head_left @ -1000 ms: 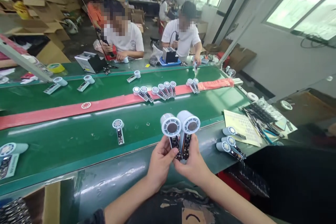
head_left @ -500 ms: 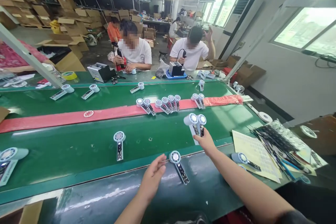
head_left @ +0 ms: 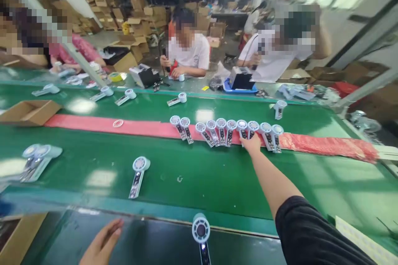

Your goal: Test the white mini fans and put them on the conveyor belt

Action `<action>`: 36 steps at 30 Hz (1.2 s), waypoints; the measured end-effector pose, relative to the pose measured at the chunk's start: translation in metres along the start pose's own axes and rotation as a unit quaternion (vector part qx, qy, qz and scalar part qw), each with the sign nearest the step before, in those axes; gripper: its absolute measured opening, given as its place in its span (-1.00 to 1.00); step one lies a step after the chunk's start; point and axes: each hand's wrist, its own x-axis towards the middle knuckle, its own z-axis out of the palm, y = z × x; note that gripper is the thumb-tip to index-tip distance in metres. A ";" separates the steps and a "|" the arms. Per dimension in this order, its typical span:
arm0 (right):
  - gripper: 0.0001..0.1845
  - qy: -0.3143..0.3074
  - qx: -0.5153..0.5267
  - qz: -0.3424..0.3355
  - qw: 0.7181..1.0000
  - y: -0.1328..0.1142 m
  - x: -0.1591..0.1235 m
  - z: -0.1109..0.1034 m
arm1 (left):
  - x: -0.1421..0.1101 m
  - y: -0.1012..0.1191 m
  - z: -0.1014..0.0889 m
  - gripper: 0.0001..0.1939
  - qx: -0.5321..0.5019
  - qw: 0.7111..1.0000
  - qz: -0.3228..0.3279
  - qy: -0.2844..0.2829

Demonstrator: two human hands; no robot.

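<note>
Two handheld fans (head_left: 241, 124), grasped by the fingers of the right hand (head_left: 253, 144), are best released gently on the pink strip (head_left: 146, 127), the left hand (head_left: 101, 242) empty and relaxed.

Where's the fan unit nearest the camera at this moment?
In the head view, that fan unit is at the bottom edge near the centre, at the near dark bench, to the right of the left hand.
</note>
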 end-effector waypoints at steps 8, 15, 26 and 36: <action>0.16 -0.006 -0.047 0.041 0.998 -0.003 -0.024 -0.015 | 0.041 0.070 0.068 -0.61 0.074 0.993 0.056 0.079; -0.67 -0.257 -0.003 -0.075 0.963 0.055 -0.185 -0.043 | 0.081 0.100 0.089 -0.68 0.141 0.990 0.005 -0.008; -0.73 -0.329 0.051 0.078 0.940 0.078 -0.351 -0.021 | -0.032 0.075 0.062 -0.71 -0.065 0.975 -0.039 -0.211; -0.58 -0.254 0.442 -0.017 0.860 0.003 -0.388 -0.086 | -0.117 0.078 0.031 -0.57 -0.233 0.885 0.035 -0.403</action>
